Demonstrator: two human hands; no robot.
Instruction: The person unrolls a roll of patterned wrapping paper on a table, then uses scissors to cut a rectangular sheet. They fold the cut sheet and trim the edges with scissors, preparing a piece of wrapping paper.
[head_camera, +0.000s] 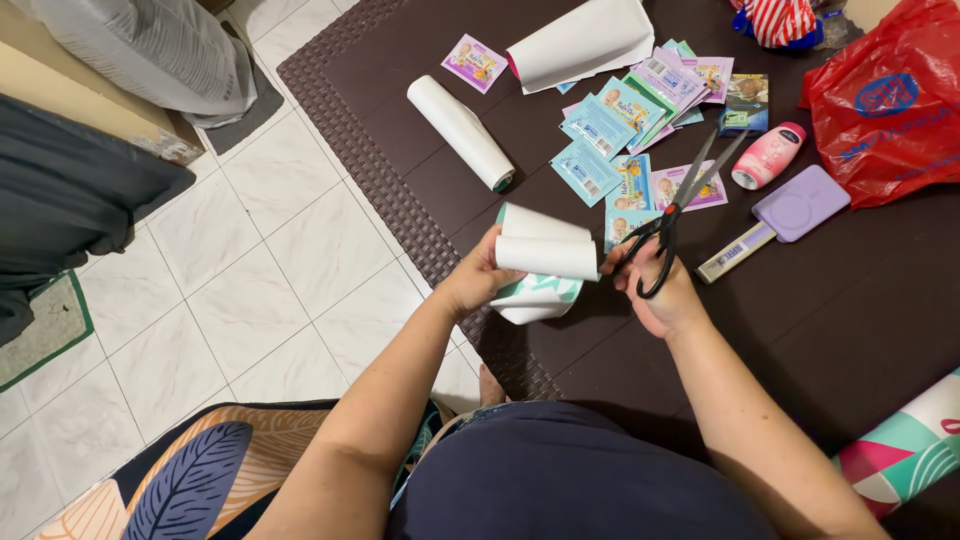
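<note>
A curled sheet of wrapping paper (543, 262), white side out, is held above the dark mat (820, 330), the left hand (478, 280) gripping its edge while the right hand (655, 290) grasps black scissors (672, 222), blades open, apparently mid-cut; steadying the curl seems needed.

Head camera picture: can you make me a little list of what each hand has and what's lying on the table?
left hand: holds a curled sheet of wrapping paper, white side out
right hand: holds black scissors, blades open
table: dark brown
near the scissors: blue and purple sachets
also on table: white paper roll, pink bottle, lilac flat case, red plastic bag
</note>
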